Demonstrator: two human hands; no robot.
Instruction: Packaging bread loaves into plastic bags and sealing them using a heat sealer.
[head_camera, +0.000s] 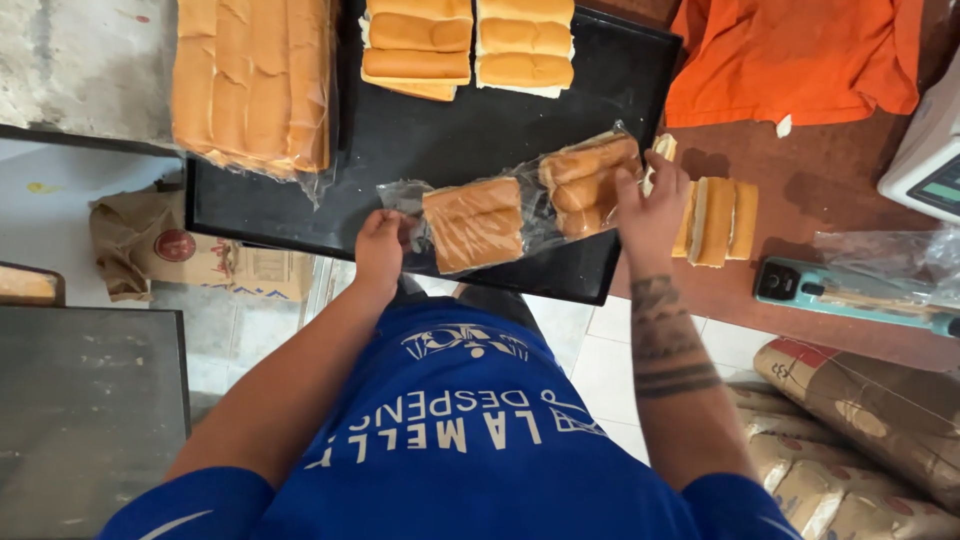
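The clear bag of buns lies across the near edge of the black tray, stretched between your two hands. Your left hand is pinched shut on the bunched end of the plastic, right at the tray's edge. Your right hand is at the other end, fingers curled around the buns there; whether it grips the plastic or only the bread, I cannot tell.

The bag holds two clumps of buns with a slack stretch of film between them. If you pull the ends apart, that thin film could tear or the far clump could slide out on your right side. Much of the bag hangs near the tray's lip with only floor below, so a loosened grip on the left could drop it.

Just beside your right hand, a few loose buns sit on the brown worktop; a sweep of your wrist could knock them. Farther off on the tray lie a large wrapped slab of buns and two unwrapped batches, well clear.
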